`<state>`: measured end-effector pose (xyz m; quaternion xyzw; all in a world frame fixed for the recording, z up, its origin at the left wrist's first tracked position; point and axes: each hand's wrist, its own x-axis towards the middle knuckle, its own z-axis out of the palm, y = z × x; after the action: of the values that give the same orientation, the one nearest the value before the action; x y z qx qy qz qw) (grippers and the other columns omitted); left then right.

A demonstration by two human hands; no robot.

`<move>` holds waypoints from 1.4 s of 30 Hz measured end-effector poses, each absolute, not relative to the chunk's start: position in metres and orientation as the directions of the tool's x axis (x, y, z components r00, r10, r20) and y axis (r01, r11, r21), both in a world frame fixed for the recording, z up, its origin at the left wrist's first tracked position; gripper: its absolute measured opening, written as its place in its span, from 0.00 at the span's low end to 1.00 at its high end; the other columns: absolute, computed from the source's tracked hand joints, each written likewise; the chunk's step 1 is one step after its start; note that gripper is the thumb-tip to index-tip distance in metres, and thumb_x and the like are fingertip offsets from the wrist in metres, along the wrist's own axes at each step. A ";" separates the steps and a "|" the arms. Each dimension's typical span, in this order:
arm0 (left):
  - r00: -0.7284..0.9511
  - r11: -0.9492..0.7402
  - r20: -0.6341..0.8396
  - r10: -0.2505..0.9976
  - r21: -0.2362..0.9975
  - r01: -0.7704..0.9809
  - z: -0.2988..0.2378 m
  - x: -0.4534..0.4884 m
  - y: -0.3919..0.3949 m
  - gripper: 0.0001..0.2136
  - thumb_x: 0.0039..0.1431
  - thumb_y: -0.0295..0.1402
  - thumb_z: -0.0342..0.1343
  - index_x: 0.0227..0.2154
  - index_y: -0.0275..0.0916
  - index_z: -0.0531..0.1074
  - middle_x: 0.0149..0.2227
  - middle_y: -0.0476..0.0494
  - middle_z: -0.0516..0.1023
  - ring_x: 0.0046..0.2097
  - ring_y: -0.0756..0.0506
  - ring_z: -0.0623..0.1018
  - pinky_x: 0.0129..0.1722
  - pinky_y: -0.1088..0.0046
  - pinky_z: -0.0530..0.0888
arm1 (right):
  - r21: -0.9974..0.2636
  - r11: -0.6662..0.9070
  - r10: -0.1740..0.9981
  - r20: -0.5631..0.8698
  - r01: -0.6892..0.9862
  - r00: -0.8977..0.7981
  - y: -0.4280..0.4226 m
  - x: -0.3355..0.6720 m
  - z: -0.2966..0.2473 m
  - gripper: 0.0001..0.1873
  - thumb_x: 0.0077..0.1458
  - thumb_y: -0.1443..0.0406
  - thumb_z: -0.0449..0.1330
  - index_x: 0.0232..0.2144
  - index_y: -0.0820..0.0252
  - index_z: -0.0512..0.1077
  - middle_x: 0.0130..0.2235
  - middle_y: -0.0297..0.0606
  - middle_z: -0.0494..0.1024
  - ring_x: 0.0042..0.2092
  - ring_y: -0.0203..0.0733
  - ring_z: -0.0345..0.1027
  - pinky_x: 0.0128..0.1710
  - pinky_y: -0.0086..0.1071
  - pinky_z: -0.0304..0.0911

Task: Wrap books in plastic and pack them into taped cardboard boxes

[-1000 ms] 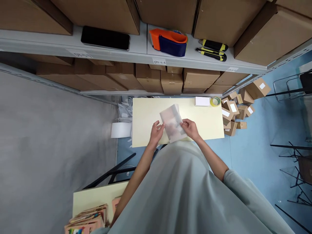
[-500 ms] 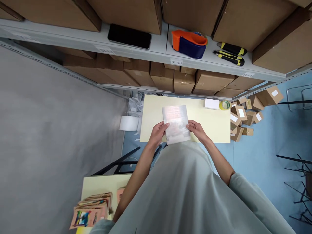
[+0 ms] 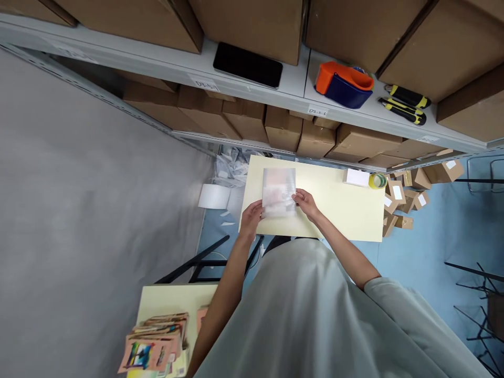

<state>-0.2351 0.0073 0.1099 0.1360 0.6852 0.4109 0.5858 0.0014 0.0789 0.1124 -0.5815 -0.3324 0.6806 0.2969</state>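
A flat translucent plastic bag (image 3: 279, 194) with a pale pinkish printed sheet or booklet showing through sits over the left half of the cream table. My left hand (image 3: 252, 215) grips its lower left edge, and some of those fingers are hidden by the bag. At the right edge, my right hand (image 3: 306, 203) pinches the plastic between thumb and fingers. What exactly is inside cannot be made out through the cloudy film.
The cream table (image 3: 334, 210) bears a white box (image 3: 356, 177) and a tape roll (image 3: 378, 181). Overhead, a shelf (image 3: 291, 84) holds cartons, a phone (image 3: 248, 64), a tape dispenser (image 3: 344, 85) and cutters (image 3: 405, 104). Booklets (image 3: 153, 344) are stacked lower left; parcels (image 3: 405, 194) lie right.
Both hands have carried the bag away from my body, farther over the table, and it has straightened from a slight tilt. The view has shifted, so the shelf appears farther right.
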 end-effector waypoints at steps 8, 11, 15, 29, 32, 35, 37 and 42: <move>-0.433 0.666 -0.632 0.642 0.740 -0.093 0.040 -0.297 0.060 0.21 0.50 0.29 0.63 0.50 0.36 0.83 0.50 0.37 0.87 0.53 0.37 0.85 0.51 0.62 0.83 | -0.758 -0.652 0.756 -0.651 0.006 -0.075 0.129 -0.084 0.053 0.16 0.56 0.56 0.71 0.42 0.55 0.75 0.32 0.30 0.80 0.35 0.38 0.71 0.40 0.32 0.70; -0.442 0.679 -0.629 0.640 0.732 -0.059 0.023 -0.305 0.076 0.20 0.49 0.26 0.62 0.47 0.36 0.84 0.47 0.37 0.88 0.54 0.35 0.85 0.55 0.58 0.83 | -0.747 -0.665 0.746 -0.665 0.023 -0.033 0.139 -0.100 0.040 0.14 0.57 0.58 0.70 0.42 0.56 0.75 0.31 0.29 0.78 0.36 0.38 0.71 0.41 0.32 0.71; -0.442 0.689 -0.625 0.643 0.724 -0.020 0.010 -0.310 0.081 0.18 0.49 0.25 0.62 0.45 0.35 0.84 0.47 0.36 0.88 0.56 0.34 0.85 0.60 0.55 0.81 | -0.722 -0.690 0.724 -0.690 0.051 0.004 0.141 -0.107 0.032 0.18 0.55 0.59 0.69 0.48 0.57 0.78 0.32 0.30 0.78 0.37 0.39 0.73 0.44 0.34 0.74; -0.441 0.558 -0.506 0.741 0.830 -0.016 0.056 -0.299 0.028 0.16 0.58 0.32 0.63 0.49 0.37 0.81 0.49 0.36 0.86 0.56 0.39 0.84 0.64 0.60 0.77 | -0.726 -0.686 0.720 -0.687 0.050 -0.103 0.103 -0.044 0.107 0.14 0.58 0.61 0.71 0.46 0.55 0.81 0.51 0.43 0.87 0.53 0.44 0.79 0.58 0.42 0.75; -0.484 0.467 -0.439 0.757 0.881 -0.068 0.083 -0.289 -0.002 0.17 0.56 0.35 0.64 0.48 0.37 0.81 0.41 0.39 0.85 0.49 0.41 0.85 0.61 0.60 0.78 | -0.779 -0.627 0.755 -0.610 0.007 -0.242 0.087 -0.021 0.137 0.17 0.56 0.56 0.73 0.45 0.56 0.82 0.50 0.44 0.87 0.50 0.45 0.81 0.57 0.42 0.75; -0.550 0.406 -0.392 0.737 0.908 -0.102 0.111 -0.276 -0.038 0.19 0.53 0.39 0.65 0.47 0.38 0.81 0.38 0.41 0.84 0.44 0.42 0.84 0.58 0.60 0.79 | -0.801 -0.599 0.757 -0.573 0.017 -0.314 0.069 -0.002 0.159 0.20 0.55 0.53 0.75 0.45 0.56 0.82 0.49 0.44 0.87 0.48 0.44 0.82 0.56 0.42 0.75; -0.607 0.395 -0.376 0.700 0.912 -0.109 0.128 -0.265 -0.065 0.20 0.52 0.41 0.67 0.47 0.38 0.82 0.36 0.42 0.83 0.42 0.42 0.83 0.55 0.61 0.80 | -0.811 -0.584 0.751 -0.556 0.034 -0.355 0.058 0.006 0.169 0.22 0.54 0.51 0.75 0.45 0.56 0.81 0.49 0.45 0.87 0.48 0.45 0.82 0.55 0.42 0.75; -0.702 0.437 -0.399 0.590 0.889 -0.138 0.155 -0.233 -0.136 0.22 0.50 0.47 0.70 0.44 0.38 0.82 0.31 0.47 0.79 0.36 0.45 0.80 0.46 0.64 0.80 | -0.844 -0.534 0.734 -0.497 0.059 -0.463 0.032 0.021 0.184 0.24 0.56 0.47 0.74 0.47 0.55 0.81 0.50 0.45 0.87 0.48 0.45 0.82 0.56 0.43 0.74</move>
<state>-0.2329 -0.1363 0.1554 0.1470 0.7690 0.5097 0.3568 0.0207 0.0324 0.1837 -0.4656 -0.4258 0.7417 0.2277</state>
